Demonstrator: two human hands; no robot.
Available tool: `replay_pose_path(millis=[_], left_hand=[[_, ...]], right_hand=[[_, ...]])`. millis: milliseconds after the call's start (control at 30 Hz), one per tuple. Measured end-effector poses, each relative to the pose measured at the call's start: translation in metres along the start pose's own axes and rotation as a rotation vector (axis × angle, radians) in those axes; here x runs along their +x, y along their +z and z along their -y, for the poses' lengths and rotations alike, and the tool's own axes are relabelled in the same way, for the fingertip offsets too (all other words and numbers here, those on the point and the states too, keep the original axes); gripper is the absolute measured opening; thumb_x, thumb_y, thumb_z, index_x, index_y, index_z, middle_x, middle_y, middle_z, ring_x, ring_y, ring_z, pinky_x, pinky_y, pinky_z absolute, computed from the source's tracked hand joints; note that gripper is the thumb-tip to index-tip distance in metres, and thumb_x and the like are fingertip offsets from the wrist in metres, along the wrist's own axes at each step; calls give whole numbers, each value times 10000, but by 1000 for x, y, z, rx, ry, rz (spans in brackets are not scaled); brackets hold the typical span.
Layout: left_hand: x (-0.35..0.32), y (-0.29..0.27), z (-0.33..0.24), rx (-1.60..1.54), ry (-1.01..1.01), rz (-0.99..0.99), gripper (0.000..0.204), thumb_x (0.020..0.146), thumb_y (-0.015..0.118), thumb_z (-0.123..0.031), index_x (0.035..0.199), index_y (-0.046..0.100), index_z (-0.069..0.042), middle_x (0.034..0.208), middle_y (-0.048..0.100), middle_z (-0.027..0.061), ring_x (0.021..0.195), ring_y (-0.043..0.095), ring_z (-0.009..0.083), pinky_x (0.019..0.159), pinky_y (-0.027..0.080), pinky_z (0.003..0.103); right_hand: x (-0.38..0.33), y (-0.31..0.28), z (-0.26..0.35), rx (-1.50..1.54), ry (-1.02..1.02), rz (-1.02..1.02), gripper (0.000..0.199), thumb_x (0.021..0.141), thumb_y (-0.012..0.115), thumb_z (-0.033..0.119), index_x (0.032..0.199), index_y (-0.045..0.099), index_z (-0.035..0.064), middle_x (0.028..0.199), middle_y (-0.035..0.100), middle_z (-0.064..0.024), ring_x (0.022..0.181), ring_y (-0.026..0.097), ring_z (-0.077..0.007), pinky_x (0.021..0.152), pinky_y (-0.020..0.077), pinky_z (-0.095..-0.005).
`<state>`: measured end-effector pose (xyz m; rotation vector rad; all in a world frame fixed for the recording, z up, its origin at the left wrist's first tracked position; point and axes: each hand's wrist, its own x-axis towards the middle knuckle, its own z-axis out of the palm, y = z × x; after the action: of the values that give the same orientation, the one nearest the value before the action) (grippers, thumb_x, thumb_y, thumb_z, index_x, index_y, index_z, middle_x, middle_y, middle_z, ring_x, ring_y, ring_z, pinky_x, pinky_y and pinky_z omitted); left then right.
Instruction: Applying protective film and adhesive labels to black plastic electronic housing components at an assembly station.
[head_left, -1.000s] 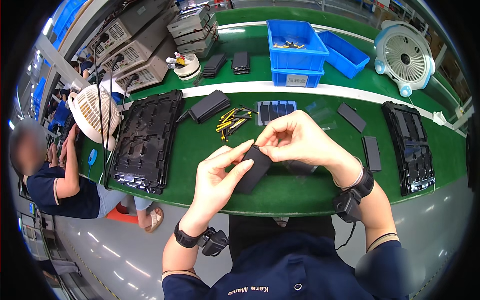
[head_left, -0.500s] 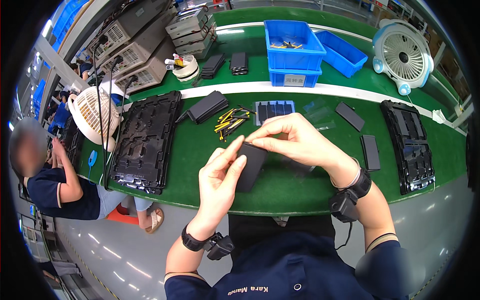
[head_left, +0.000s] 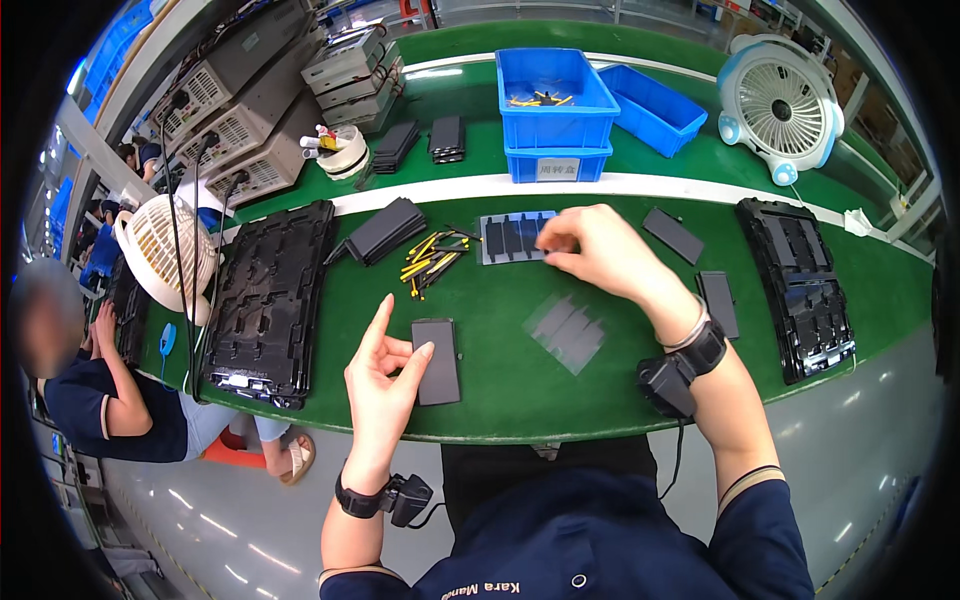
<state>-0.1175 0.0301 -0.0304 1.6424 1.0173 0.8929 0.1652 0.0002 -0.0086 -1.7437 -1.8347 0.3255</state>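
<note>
A flat black rectangular block (head_left: pixel 437 380) lies on the green bench in front of me. My left hand (head_left: pixel 383 377) is beside it, index finger stretched out and thumb tip at the block's upper left edge; the hand is open. Farther off, my right hand (head_left: pixel 605 252) has its fingertips closed together at the right edge of a clear sheet bearing dark strips (head_left: pixel 512 238). What lies between those fingertips is hidden. Black and yellow short leads (head_left: pixel 432 262) are heaped left of the sheet. A clear backing sheet (head_left: pixel 568 333) lies below my right hand.
Stacked black blocks (head_left: pixel 385 230) sit beyond the leads; single blocks (head_left: pixel 673 235) lie at right. Black plastic trays (head_left: pixel 268 300) (head_left: pixel 797 285) flank the work area. Blue bins (head_left: pixel 557 110) and a fan (head_left: pixel 782 108) stand behind. A person (head_left: pixel 120 390) sits at left beside another fan (head_left: pixel 165 255).
Both hands have parted. The black block, earlier held up between them, now lies on the bench by my left hand. My right hand has moved away to the strip sheet.
</note>
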Motion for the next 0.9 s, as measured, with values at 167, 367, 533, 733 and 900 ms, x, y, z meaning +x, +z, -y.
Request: replay_pose_path(millis=[167,367,533,733,900], left_hand=[[5,-7,-17,576,293,-64,556,715,730,-61,1239,541,-50,828,572,33,695,499,72,530,411,187],[1,-9,-30,473,216,-40,460,715,736,-74,1156,608,-56,861,573,45,709,503,85,511,438,195],[3,-19,-26,398,174,-50,394,735,721,-89,1116,628,-47,855,589,67,697,545,110,496,443,221],[30,-8,-33,425,370,-44,322,743,709,-57,1060,649,-58,911,598,65,746,593,112,548,501,218],[44,15,-40,625,641,34,308,703,711,-57,1002,637,-45,968,597,105,849,609,258,735,497,318]], right_hand=[[32,41,19,-22,-296,-122,267,738,649,71,1001,639,30,961,641,-137,917,603,-302,816,478,-386],[77,65,28,-361,-139,-39,231,674,618,36,901,655,46,756,641,-163,766,629,-328,692,497,-422],[77,63,30,-189,-107,-104,193,665,589,1,850,635,30,718,640,-146,713,643,-288,647,501,-377],[67,45,29,732,205,196,275,722,618,-12,973,526,53,747,629,-33,655,608,-100,575,484,-227],[49,36,46,979,351,302,202,787,629,92,977,561,83,843,640,-23,788,617,-104,652,511,-241]])
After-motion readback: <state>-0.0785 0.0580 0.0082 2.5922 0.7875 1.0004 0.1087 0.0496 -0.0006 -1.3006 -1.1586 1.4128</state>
